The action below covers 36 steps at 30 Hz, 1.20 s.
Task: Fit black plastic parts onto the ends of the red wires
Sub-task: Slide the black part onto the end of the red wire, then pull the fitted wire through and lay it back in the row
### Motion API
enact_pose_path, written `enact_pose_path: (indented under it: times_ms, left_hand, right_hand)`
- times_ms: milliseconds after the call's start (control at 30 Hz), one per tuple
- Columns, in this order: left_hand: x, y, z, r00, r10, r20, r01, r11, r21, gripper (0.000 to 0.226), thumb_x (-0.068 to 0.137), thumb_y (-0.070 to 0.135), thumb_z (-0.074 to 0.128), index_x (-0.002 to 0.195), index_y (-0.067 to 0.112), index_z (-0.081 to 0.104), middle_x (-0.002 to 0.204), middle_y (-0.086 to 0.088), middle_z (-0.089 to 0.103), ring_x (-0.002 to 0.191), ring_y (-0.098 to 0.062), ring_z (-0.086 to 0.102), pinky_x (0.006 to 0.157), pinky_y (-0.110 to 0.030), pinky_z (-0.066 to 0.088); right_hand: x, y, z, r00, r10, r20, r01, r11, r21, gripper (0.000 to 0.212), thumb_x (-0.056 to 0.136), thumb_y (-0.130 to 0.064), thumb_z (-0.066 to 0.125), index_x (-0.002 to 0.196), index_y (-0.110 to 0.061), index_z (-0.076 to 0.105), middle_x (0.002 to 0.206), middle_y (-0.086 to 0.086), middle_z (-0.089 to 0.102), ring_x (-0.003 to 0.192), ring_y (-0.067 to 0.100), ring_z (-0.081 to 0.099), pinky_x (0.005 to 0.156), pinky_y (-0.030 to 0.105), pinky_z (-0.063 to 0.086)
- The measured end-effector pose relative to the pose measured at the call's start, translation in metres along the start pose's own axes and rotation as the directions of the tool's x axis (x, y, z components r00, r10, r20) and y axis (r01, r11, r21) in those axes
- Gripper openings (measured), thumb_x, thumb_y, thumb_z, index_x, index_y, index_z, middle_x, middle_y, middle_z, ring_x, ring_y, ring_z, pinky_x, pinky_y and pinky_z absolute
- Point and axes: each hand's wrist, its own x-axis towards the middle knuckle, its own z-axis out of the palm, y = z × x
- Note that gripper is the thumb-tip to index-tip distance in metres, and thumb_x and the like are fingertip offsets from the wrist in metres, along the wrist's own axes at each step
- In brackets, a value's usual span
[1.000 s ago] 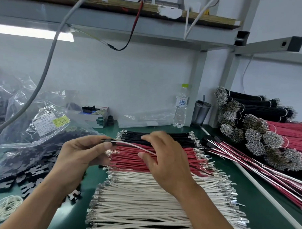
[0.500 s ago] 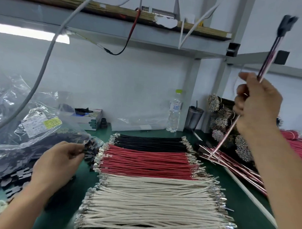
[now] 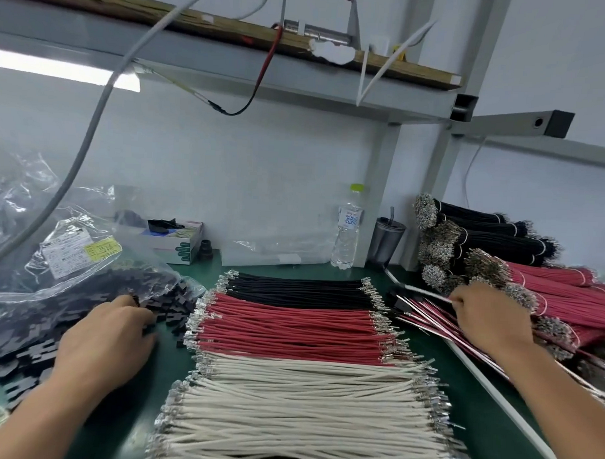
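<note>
Loose red wires with metal terminals lie in a row on the green bench, between a row of black wires and a row of white wires. To their left a heap of black plastic parts spills from a clear bag. My left hand rests on this heap, fingers curled, pinching a part at its fingertips. My right hand is low at the right and holds a wire set, its white wire sticking out left, over the pile of fitted wire sets.
Tied bundles of black wires and red wires are stacked at the far right. A water bottle, a grey cup and a small box stand by the back wall. A grey cable hangs at upper left.
My right hand has come down from shoulder height with the wire set to the pile at the right. My left hand has moved deeper into the heap of black parts.
</note>
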Motion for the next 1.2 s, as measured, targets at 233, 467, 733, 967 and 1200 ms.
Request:
enact_pose_path:
  times_ms: [233,467,733,967,1200]
  left_hand:
    - [-0.001,0.002,-0.002,1.000,0.010,-0.015,-0.010,1.000,-0.002,0.022,0.096,0.032,0.064,0.115,0.039,0.073,0.108,0.014,0.055,0.101,-0.013,0.062,0.074,-0.032,0.058]
    - [0.000,-0.002,0.002,0.999,-0.032,-0.040,0.029,0.997,-0.078,0.039,0.092,0.013,0.066,0.126,0.032,0.074,0.114,0.007,0.056,0.101,-0.022,0.066,0.073,-0.033,0.054]
    - [0.004,-0.009,0.002,0.997,-0.033,-0.067,0.027,0.996,-0.082,0.035,0.087,0.010,0.074,0.120,0.021,0.077,0.113,0.000,0.062,0.100,-0.027,0.068,0.081,-0.037,0.056]
    - [0.003,-0.009,-0.001,0.999,-0.026,-0.046,0.020,0.992,-0.126,0.022,0.088,0.012,0.074,0.107,0.021,0.080,0.097,0.005,0.053,0.092,-0.025,0.066,0.078,-0.036,0.053]
    - [-0.001,-0.006,-0.006,0.999,-0.012,-0.047,0.007,0.994,-0.111,0.018,0.091,0.013,0.070,0.097,0.027,0.078,0.096,0.008,0.052,0.089,-0.020,0.064,0.074,-0.033,0.052]
  right_hand:
    - [-0.008,-0.004,0.012,0.991,0.108,0.073,-0.096,0.983,-0.158,0.022,0.088,-0.021,0.058,0.101,-0.031,0.073,0.093,-0.006,0.059,0.085,0.019,0.056,0.062,0.028,0.043]
    - [-0.006,-0.152,-0.017,0.944,-0.296,-0.146,0.329,0.800,0.502,0.021,0.095,-0.023,0.061,0.105,-0.034,0.076,0.105,-0.016,0.067,0.091,0.004,0.058,0.073,0.023,0.042]
    - [-0.006,-0.278,0.005,0.852,-0.508,0.123,0.379,0.762,0.525,0.034,0.101,-0.024,0.059,0.134,-0.023,0.063,0.140,0.005,0.058,0.130,0.027,0.051,0.103,0.041,0.044]
    - [0.001,-0.269,-0.002,0.855,-0.519,-0.002,0.469,0.769,0.434,0.016,0.098,-0.018,0.062,0.107,-0.022,0.074,0.112,-0.002,0.071,0.102,0.020,0.066,0.080,0.032,0.050]
    - [0.020,-0.252,-0.016,0.855,-0.441,-0.273,0.518,0.697,0.496,0.015,0.103,-0.014,0.047,0.110,-0.019,0.060,0.105,-0.003,0.060,0.089,0.014,0.056,0.073,0.030,0.041]
